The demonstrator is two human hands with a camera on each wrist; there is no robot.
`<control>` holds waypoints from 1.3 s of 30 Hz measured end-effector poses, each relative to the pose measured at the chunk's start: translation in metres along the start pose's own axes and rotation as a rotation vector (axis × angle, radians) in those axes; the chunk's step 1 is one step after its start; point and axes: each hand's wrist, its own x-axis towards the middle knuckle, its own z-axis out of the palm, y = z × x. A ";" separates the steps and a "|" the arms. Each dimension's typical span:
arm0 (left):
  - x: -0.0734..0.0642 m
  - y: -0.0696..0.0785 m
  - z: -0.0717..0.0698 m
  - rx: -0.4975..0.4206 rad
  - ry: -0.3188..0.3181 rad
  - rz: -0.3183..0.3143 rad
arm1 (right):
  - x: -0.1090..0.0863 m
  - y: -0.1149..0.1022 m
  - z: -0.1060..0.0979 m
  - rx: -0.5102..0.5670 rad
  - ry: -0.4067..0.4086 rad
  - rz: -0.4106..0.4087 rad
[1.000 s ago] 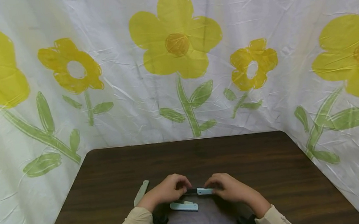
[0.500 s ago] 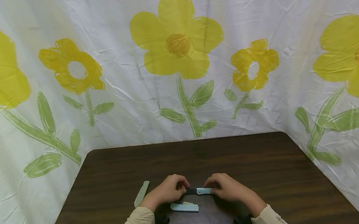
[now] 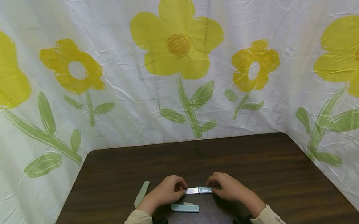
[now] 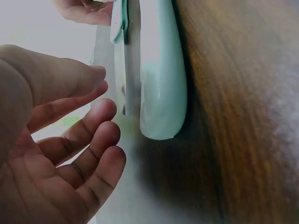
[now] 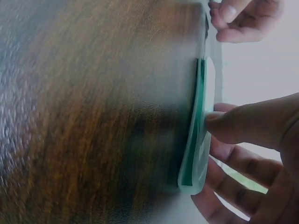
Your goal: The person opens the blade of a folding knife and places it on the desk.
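A folding knife with a pale blue handle (image 3: 205,190) lies with its blade (image 3: 192,191) swung out to the left. My right hand (image 3: 228,187) pinches the handle between thumb and fingers. My left hand (image 3: 171,189) has its loosely bent fingers right by the blade's tip; in the left wrist view the blade (image 4: 120,84) shows beside the fingertips, not between them. A second pale blue folding knife (image 3: 184,208), mostly folded, lies on the table just nearer, looming large in the left wrist view.
Left of my left hand, a pale green folded knife (image 3: 141,194) lies at a slant on the dark wood table (image 3: 236,153). Behind the table hangs a white curtain (image 3: 126,106) painted with yellow flowers.
The held knife's blade looked dark before and now looks bright. My left fingertips have drawn slightly left, and my right hand has barely shifted.
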 end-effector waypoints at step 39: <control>-0.035 0.022 0.011 0.108 -0.049 0.009 | -0.001 -0.038 0.014 0.063 -0.070 -0.094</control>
